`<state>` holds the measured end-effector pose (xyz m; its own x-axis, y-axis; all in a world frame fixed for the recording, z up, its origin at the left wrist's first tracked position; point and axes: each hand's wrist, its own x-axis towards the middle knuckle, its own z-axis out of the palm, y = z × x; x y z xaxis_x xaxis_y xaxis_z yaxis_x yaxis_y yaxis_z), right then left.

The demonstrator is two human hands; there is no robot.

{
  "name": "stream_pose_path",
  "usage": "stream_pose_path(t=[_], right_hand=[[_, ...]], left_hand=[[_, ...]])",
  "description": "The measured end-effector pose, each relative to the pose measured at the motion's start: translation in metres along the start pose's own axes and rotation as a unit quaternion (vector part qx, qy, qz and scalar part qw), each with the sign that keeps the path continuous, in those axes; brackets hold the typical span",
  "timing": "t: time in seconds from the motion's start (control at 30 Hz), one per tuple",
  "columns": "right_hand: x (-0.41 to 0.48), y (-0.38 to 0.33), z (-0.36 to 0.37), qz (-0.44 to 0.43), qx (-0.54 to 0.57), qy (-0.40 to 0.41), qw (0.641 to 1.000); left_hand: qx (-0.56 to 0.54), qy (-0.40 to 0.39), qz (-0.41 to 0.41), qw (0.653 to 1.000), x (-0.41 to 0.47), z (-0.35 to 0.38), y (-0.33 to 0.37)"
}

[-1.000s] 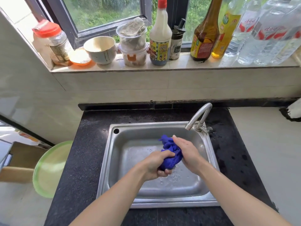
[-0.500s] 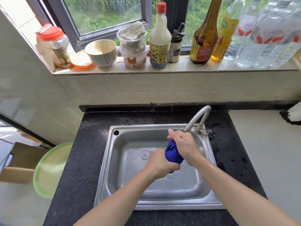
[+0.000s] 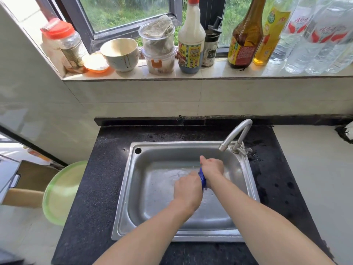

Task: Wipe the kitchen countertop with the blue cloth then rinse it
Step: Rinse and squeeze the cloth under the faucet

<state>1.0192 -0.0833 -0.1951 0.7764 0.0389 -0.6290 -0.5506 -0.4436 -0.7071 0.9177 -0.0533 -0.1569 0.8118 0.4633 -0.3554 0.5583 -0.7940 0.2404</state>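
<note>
The blue cloth (image 3: pixel 202 178) is bunched between your two hands over the middle of the steel sink (image 3: pixel 145 197), with only a small strip of it showing. Your left hand (image 3: pixel 188 188) is clenched round its near end. Your right hand (image 3: pixel 213 167) is clenched round its far end, knuckles up, with the fists close together. The faucet (image 3: pixel 236 133) stands at the sink's far right corner, its spout just beyond your right hand. Black countertop (image 3: pixel 95 188) surrounds the sink. A green basin (image 3: pixel 61 192) sits to the left. Bottles, jars and a bowl (image 3: pixel 120 54) line the far windowsill (image 3: pixel 210 73).
</note>
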Motion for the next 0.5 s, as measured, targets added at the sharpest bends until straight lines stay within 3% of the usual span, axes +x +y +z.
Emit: stream_pose_path(t=[0.1, 0.17, 0.2, 0.23, 0.27, 0.33, 0.37, 0.43, 0.5], right_hand=[[0.009, 0.013, 0.005, 0.087, 0.027, -0.004, 0.996], [0.001, 0.009, -0.005, 0.096, 0.091, -0.093, 0.987], [-0.003, 0.007, -0.014, 0.091, 0.135, -0.154, 0.975], [-0.007, 0.005, -0.024, 0.075, 0.176, -0.211, 0.959], [-0.01, 0.006, -0.034, 0.057, 0.201, -0.256, 0.944], [-0.014, 0.01, -0.045, 0.027, 0.223, -0.319, 0.921], [-0.016, 0.009, -0.047, 0.024, 0.239, -0.344, 0.908], [-0.021, 0.005, -0.045, 0.028, 0.291, -0.381, 0.877], [-0.025, -0.008, -0.044, 0.007, 0.304, -0.393, 0.868]], left_hand=[[0.066, 0.016, 0.041, 0.997, 0.002, 0.015, -0.006], [-0.027, -0.036, 0.003, 0.999, 0.005, 0.014, -0.011], [-0.145, -0.074, -0.032, 0.986, 0.009, 0.012, -0.016], [-0.287, -0.126, -0.079, 0.946, 0.013, 0.007, -0.019], [-0.413, -0.196, -0.121, 0.881, 0.016, 0.0, -0.022], [-0.542, -0.336, -0.159, 0.754, 0.016, -0.014, -0.025], [-0.568, -0.389, -0.158, 0.708, 0.015, -0.018, -0.024], [-0.605, -0.453, -0.142, 0.639, 0.011, -0.019, -0.022], [-0.625, -0.469, -0.132, 0.61, 0.008, -0.018, -0.022]])
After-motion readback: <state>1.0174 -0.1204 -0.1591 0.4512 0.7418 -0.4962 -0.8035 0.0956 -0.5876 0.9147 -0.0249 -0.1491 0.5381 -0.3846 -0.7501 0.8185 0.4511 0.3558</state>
